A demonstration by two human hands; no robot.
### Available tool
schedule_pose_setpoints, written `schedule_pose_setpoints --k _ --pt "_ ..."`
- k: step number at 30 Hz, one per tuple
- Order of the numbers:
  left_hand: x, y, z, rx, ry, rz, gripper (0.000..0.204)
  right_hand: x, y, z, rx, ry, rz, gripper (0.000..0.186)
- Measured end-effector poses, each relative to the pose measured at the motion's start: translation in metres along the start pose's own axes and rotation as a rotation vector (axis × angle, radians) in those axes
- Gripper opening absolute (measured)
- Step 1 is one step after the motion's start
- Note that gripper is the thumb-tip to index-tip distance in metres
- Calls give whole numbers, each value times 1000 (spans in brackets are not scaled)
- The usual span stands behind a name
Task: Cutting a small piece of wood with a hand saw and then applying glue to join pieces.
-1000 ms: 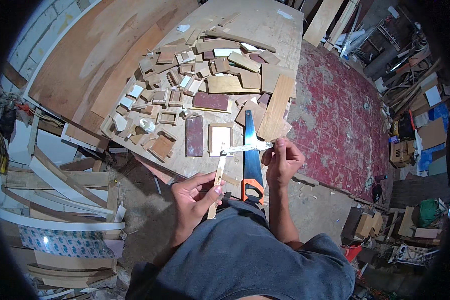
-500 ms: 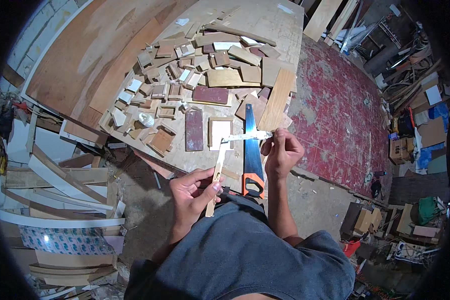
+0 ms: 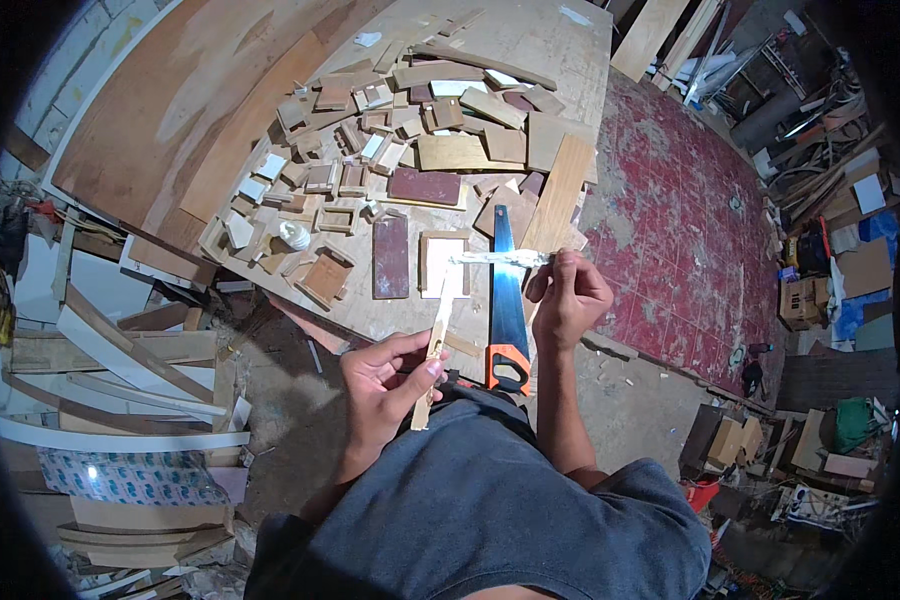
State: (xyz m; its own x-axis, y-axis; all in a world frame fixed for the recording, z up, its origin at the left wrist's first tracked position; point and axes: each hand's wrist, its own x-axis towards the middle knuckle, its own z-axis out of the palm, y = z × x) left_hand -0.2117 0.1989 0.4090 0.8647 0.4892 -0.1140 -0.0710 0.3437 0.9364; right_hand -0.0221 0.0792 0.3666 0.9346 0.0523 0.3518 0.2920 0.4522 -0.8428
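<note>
My left hand [image 3: 388,385] is closed round a light wooden strip [image 3: 437,333], held upright and tilted, white near its far end. My right hand [image 3: 570,298] pinches a white-smeared thin stick [image 3: 500,259], whose far end meets the top of the strip. Below them on the worktable [image 3: 350,320] lie a handsaw [image 3: 507,320] with an orange and black handle, a small wooden box [image 3: 431,270] with a white face, and a maroon rectangular board [image 3: 390,255].
Small wooden boxes [image 3: 352,180], offcuts [image 3: 488,108] and a white bottle [image 3: 295,236] crowd the table. A leaning sheet [image 3: 150,110] and stacked curved strips [image 3: 120,360] are at left. Right are a dirty red surface [image 3: 670,220] and cluttered scrap [image 3: 860,270].
Both my hands and what they hold have risen a little in the view, the right one more. The table and saw also appear shifted upward.
</note>
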Motion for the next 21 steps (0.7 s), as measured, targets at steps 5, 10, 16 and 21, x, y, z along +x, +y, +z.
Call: schedule_pose_setpoints --k 5,10,16,21 --pt "1 1 1 -7 14 -7 29 -4 -6 -5 51 -138 8 22" --pt "2 3 2 -4 15 -9 28 -1 -1 3 0 -66 23 21" --pt "1 0 -2 -21 30 -9 28 -4 -2 2 41 30 29 21" --pt "0 0 2 -9 35 -9 28 -5 1 -2 33 -90 48 20"
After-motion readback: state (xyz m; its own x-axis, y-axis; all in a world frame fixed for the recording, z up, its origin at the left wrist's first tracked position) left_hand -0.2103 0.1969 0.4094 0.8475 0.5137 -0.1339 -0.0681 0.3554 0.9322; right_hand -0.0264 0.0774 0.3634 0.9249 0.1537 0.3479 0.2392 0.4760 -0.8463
